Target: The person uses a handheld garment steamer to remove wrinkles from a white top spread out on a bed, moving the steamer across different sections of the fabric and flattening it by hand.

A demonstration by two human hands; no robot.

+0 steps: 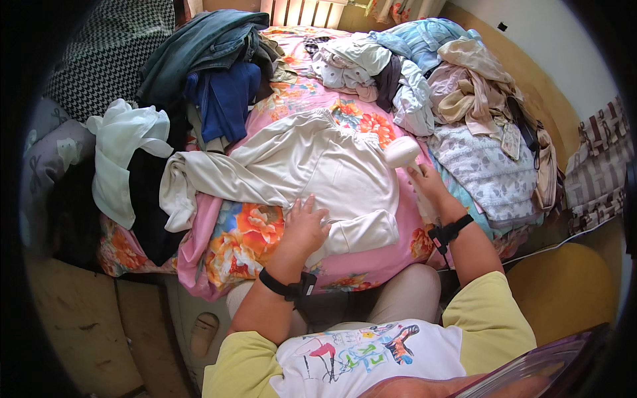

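Cream trousers with an elastic waist (343, 164) lie spread on a pink floral bedsheet (261, 226), one leg stretched to the left and the other folded near me. My left hand (305, 224) rests on the trousers' near part, palm down with its fingers apart. In my right hand (429, 185) is the handle of a white handheld device with a rounded head (403, 151), possibly a garment steamer. Its head is by the right side of the waistband; whether it touches the fabric I cannot tell. Both wrists wear black straps.
Jeans (204, 45) and blue garments (224, 99) are heaped at the back left. A white garment (119, 159) lies over black cloth at the left. Light-coloured clothes (358, 62) pile up at the back right, near a folded patterned blanket (485, 174). A white cable (562, 242) runs at the right.
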